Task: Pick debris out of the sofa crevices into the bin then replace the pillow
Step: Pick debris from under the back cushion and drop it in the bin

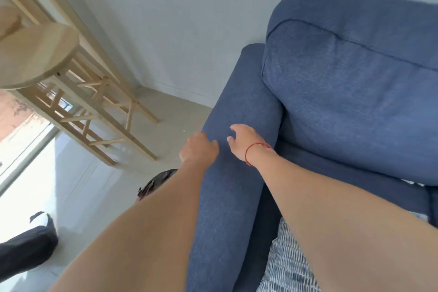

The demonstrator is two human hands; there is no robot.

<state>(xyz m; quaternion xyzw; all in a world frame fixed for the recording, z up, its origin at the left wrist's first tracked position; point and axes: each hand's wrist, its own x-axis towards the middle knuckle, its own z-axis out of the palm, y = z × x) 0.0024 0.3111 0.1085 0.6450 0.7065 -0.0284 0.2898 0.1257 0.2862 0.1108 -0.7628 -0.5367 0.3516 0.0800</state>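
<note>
Both my hands rest on top of the blue sofa's armrest (239, 92). My left hand (198, 148) sits at the armrest's outer edge with its fingers curled in; nothing shows in it. My right hand (244, 140), with a red string on the wrist, is spread with fingers apart and touches the fabric. A striped white-and-grey pillow (284, 265) lies on the seat under my right forearm. A dark bin (156, 182) with a black liner stands on the floor beside the armrest, mostly hidden by my left arm. No debris is visible.
The blue back cushion (350, 92) fills the upper right. Wooden stools (40, 54) with crossed rungs stand at the left by a bright window. A dark trouser leg (26, 246) shows at the lower left on the pale floor (99, 187).
</note>
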